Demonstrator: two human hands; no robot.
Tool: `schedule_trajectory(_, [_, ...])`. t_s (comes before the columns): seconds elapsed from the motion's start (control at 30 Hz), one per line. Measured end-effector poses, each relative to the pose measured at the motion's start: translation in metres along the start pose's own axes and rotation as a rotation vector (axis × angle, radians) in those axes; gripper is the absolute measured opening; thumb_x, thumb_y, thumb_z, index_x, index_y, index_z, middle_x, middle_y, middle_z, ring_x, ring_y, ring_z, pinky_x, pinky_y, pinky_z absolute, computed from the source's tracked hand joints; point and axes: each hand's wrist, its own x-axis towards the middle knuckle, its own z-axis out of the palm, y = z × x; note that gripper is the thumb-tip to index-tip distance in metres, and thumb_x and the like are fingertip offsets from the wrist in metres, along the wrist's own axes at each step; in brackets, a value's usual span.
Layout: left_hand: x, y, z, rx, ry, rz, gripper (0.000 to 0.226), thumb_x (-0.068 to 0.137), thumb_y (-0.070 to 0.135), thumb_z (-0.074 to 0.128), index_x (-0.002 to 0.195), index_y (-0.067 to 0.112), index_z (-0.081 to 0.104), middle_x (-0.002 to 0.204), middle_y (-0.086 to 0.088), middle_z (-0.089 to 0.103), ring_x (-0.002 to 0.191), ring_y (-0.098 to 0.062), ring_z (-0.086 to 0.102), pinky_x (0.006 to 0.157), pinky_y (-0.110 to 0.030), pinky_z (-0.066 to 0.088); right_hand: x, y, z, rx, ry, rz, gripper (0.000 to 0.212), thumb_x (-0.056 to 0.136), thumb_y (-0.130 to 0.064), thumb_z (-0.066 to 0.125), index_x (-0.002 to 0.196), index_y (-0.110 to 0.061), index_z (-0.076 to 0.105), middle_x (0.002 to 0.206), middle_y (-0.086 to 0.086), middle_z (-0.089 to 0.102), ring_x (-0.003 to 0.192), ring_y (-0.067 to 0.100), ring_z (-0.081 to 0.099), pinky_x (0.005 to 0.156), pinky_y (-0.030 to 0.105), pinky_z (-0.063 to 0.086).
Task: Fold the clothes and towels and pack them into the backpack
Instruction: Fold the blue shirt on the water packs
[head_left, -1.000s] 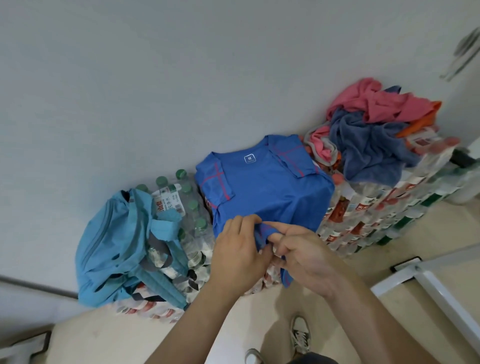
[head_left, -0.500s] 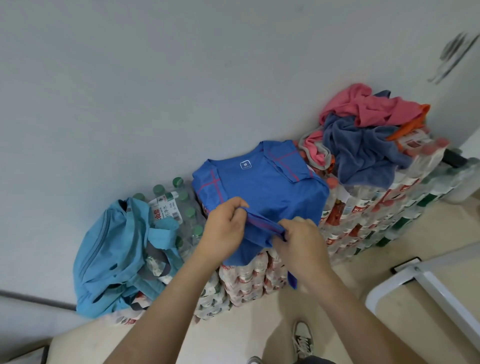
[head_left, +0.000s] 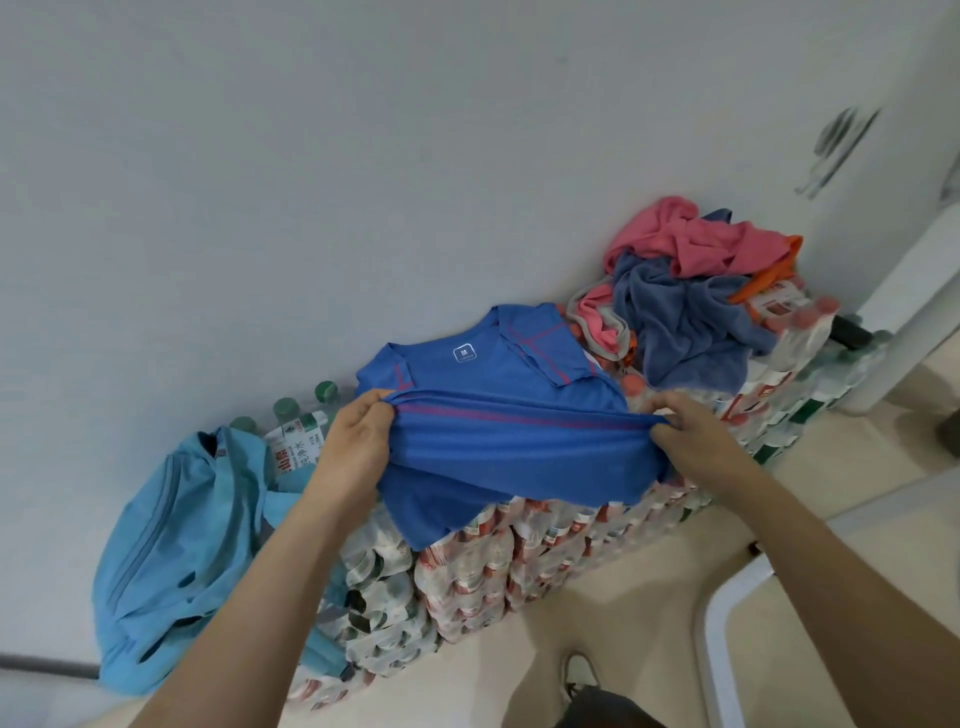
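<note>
Hands spread apart since earlier, blue shirt (head_left: 498, 457) on stacked bottle packs (head_left: 498, 561), white wall (head_left: 363, 156)

I see the shirt (head_left: 509, 452) spread on top of the stacked bottle packs (head_left: 519, 561), which run along the foot of the wall (head_left: 311, 182). My left hand (head_left: 358, 447) holds its near hem at the left, my right hand (head_left: 701, 441) at the right. The backpack (head_left: 166, 561) sits at the packs' left end, against them. The pile of clothes and towels (head_left: 691, 301) lies on the packs just right of the shirt.
</note>
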Motion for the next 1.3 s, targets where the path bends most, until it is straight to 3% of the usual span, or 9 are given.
schedule_trajectory(0.17, [0.020,0.002,-0.011,-0.018,0.089,-0.073,0.032,0.096,0.011,0.037,0.075,0.015,0.060,0.072,0.003,0.068,0.071,-0.016,0.061,0.066,-0.029,0.047,0.030,-0.023,-0.035,0.056,-0.174,-0.074,0.015,0.089,-0.017,0.065,0.103,-0.014,0.069,0.095,-0.004,0.069,0.075,0.005,0.064,0.057,0.006,0.044])
schedule_trajectory(0.3, [0.047,-0.002,-0.021,-0.056,0.223,-0.127,0.026,0.096,0.009,0.037,0.083,0.009,0.060,0.085,-0.010,0.064,0.080,-0.023,0.059,0.073,-0.035,0.045,0.068,-0.041,-0.059,-0.085,-0.398,-0.128,0.024,0.083,0.001,0.068,0.102,-0.014,0.065,0.082,0.007,0.067,0.069,0.015,0.062,0.064,0.026,0.049])
schedule_trajectory(0.43, [0.074,-0.006,-0.021,-0.056,0.278,-0.165,0.028,0.096,0.010,0.040,0.080,0.011,0.063,0.082,-0.011,0.065,0.079,-0.026,0.059,0.072,-0.037,0.046,0.119,-0.052,-0.047,-0.221,-0.176,-0.198,0.014,0.085,0.002,0.055,0.091,-0.004,0.065,0.075,0.022,0.061,0.063,0.024,0.055,0.058,0.031,0.041])
schedule_trajectory(0.53, [0.098,-0.015,-0.025,0.047,0.251,-0.178,0.013,0.087,0.023,0.060,0.083,0.012,0.066,0.085,-0.012,0.068,0.084,-0.030,0.063,0.075,-0.041,0.048,0.157,-0.051,-0.030,0.071,-0.094,-0.124,0.020,0.091,0.003,0.050,0.093,-0.007,0.068,0.076,0.010,0.062,0.068,0.022,0.055,0.056,0.029,0.045])
schedule_trajectory(0.67, [0.114,-0.023,-0.031,0.202,0.129,-0.211,0.031,0.068,0.022,0.078,0.099,0.018,0.071,0.095,-0.003,0.074,0.092,-0.023,0.069,0.085,-0.042,0.054,0.194,-0.052,-0.003,0.437,-0.042,0.017,0.008,0.092,0.003,0.053,0.094,0.000,0.060,0.079,0.010,0.055,0.074,0.017,0.054,0.047,0.019,0.053])
schedule_trajectory(0.77, [0.120,-0.025,-0.029,0.264,0.266,-0.162,0.005,0.085,0.012,0.068,0.087,0.009,0.072,0.088,-0.015,0.072,0.083,-0.029,0.067,0.078,-0.041,0.052,0.218,-0.047,0.015,0.289,0.079,-0.072,0.011,0.092,-0.006,0.058,0.087,0.005,0.060,0.079,0.019,0.060,0.074,0.022,0.057,0.047,0.021,0.053])
schedule_trajectory(0.83, [0.126,-0.024,-0.027,0.211,0.407,-0.108,0.009,0.089,0.013,0.063,0.089,0.011,0.072,0.087,-0.011,0.072,0.081,-0.024,0.065,0.079,-0.039,0.051,0.230,-0.048,0.022,0.164,0.144,-0.180,0.012,0.091,-0.012,0.059,0.079,-0.010,0.059,0.073,0.012,0.061,0.070,0.023,0.059,0.058,0.035,0.056])
schedule_trajectory(0.93, [0.147,-0.026,-0.021,0.244,0.528,-0.049,0.010,0.092,0.014,0.059,0.090,0.016,0.069,0.085,0.002,0.069,0.082,-0.018,0.062,0.077,-0.034,0.049,0.243,-0.059,0.031,-0.054,0.241,-0.330,0.011,0.092,-0.013,0.056,0.082,-0.011,0.053,0.076,0.011,0.059,0.079,0.032,0.060,0.068,0.033,0.041])
schedule_trajectory(1.3, [0.193,-0.059,-0.013,0.565,0.541,-0.101,0.015,0.092,0.023,0.059,0.085,0.014,0.069,0.074,0.000,0.065,0.074,-0.020,0.060,0.069,-0.035,0.049,0.277,-0.046,0.066,-0.549,0.181,-0.347,0.025,0.098,-0.020,0.043,0.110,0.000,0.054,0.112,0.023,0.058,0.095,0.041,0.058,0.070,0.043,0.046])
